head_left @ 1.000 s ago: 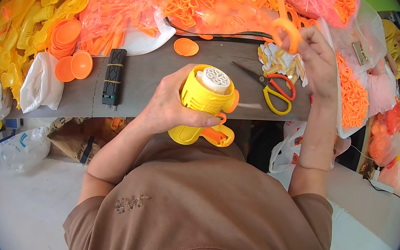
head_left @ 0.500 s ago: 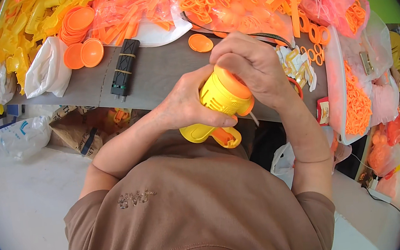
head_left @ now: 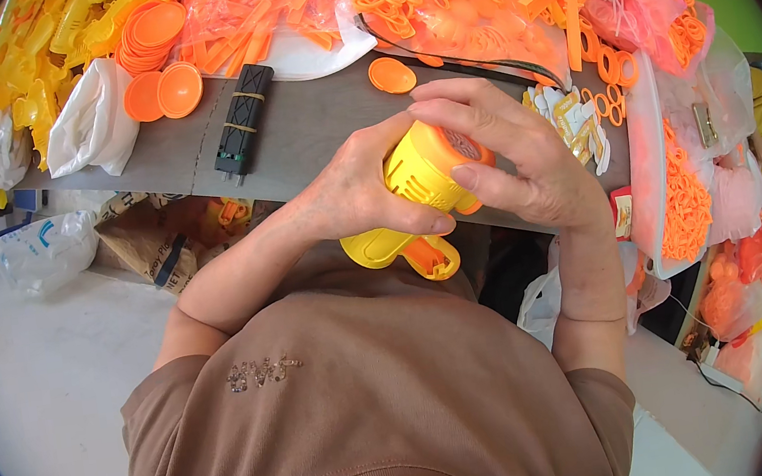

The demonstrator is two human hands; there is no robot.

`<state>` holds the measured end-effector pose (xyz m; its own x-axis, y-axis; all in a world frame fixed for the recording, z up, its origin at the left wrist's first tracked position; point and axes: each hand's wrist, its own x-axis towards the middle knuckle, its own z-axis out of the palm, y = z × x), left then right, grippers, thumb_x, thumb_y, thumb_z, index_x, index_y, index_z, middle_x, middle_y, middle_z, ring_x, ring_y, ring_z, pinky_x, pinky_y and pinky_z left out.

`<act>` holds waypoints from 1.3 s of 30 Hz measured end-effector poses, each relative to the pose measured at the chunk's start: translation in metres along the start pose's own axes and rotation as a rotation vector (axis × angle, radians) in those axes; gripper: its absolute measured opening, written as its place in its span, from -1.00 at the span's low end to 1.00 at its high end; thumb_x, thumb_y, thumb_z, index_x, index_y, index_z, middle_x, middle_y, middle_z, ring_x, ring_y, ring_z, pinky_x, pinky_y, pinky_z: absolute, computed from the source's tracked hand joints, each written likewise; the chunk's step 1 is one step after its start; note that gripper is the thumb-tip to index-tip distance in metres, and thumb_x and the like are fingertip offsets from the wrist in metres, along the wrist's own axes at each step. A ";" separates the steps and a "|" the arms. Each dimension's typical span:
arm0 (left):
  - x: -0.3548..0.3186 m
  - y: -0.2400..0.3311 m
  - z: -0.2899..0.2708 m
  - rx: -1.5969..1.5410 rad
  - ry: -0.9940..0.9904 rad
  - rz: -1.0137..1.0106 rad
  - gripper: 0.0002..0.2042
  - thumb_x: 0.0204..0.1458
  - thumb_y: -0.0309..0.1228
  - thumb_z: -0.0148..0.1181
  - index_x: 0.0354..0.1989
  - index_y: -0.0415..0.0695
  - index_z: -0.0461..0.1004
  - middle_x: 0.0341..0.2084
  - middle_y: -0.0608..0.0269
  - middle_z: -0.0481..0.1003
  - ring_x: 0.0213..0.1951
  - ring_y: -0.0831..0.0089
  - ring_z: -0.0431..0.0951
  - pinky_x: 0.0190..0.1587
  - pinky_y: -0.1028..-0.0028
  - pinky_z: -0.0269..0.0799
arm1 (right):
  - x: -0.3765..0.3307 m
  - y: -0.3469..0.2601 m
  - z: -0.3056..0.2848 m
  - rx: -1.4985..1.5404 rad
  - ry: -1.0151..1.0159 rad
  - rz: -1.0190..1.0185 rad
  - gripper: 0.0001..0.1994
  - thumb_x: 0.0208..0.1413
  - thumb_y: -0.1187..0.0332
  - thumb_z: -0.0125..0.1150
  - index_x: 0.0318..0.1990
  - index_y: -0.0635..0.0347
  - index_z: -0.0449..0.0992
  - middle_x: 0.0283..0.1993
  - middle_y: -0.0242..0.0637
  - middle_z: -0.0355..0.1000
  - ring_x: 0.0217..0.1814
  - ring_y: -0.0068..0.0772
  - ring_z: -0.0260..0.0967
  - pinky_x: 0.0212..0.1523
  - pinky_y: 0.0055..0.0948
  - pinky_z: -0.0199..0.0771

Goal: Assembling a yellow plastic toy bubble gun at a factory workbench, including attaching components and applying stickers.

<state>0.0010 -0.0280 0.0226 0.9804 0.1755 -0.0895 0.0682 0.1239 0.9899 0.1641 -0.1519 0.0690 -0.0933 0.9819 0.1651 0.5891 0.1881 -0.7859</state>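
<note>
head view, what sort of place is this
Probably an assembly workshop: yellow plastic parts, orange discs and small orange links lie in piles on and around a grey worktable.

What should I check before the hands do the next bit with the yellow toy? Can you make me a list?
1. Left grip wrapped around the yellow toy: ok.
2. Right grip at the toy's orange-rimmed end: ok.
3. Orange-rimmed end fully fitted: cannot tell, fingers partly cover it.
4. Black bar on the table, apart from both hands: ok.
5. Small orange pieces in the tray neatly sorted: not ok, they're jumbled.
</note>
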 end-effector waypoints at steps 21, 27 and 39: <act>-0.024 -0.029 0.012 -0.154 -0.212 -0.048 -0.36 -0.34 -0.33 0.45 0.00 -0.25 0.35 -0.15 0.19 0.45 -0.05 0.41 0.44 0.03 0.38 0.35 | -0.023 0.029 0.034 0.655 -0.141 -0.059 -0.52 -0.04 0.30 0.12 0.04 0.43 0.43 0.14 0.03 0.33 0.32 0.03 0.15 0.36 -0.07 -0.08; -0.031 -0.049 0.018 -0.173 -0.106 -0.003 -0.21 -0.33 -0.35 0.43 0.17 -0.21 0.17 -0.04 0.16 0.36 0.02 0.37 0.38 0.09 0.38 0.30 | -0.026 0.027 0.042 0.588 -0.125 0.010 -0.52 0.01 0.27 0.04 0.07 0.38 0.42 0.19 0.03 0.30 0.37 0.03 0.06 0.41 -0.05 -0.25; -0.039 -0.046 0.025 -0.179 0.010 -0.068 -0.21 -0.42 -0.48 0.41 0.12 -0.12 0.17 -0.07 0.22 0.34 -0.02 0.44 0.37 0.03 0.39 0.32 | -0.063 0.002 0.089 0.022 0.388 0.064 -0.58 0.11 0.28 0.11 0.10 0.30 0.39 0.25 0.07 0.14 0.30 0.02 0.13 0.28 -0.14 0.11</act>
<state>-0.0359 -0.0651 -0.0164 0.9726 0.1707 -0.1575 0.0994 0.3071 0.9465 0.1000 -0.2116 0.0042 0.2554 0.9105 0.3252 0.5662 0.1318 -0.8137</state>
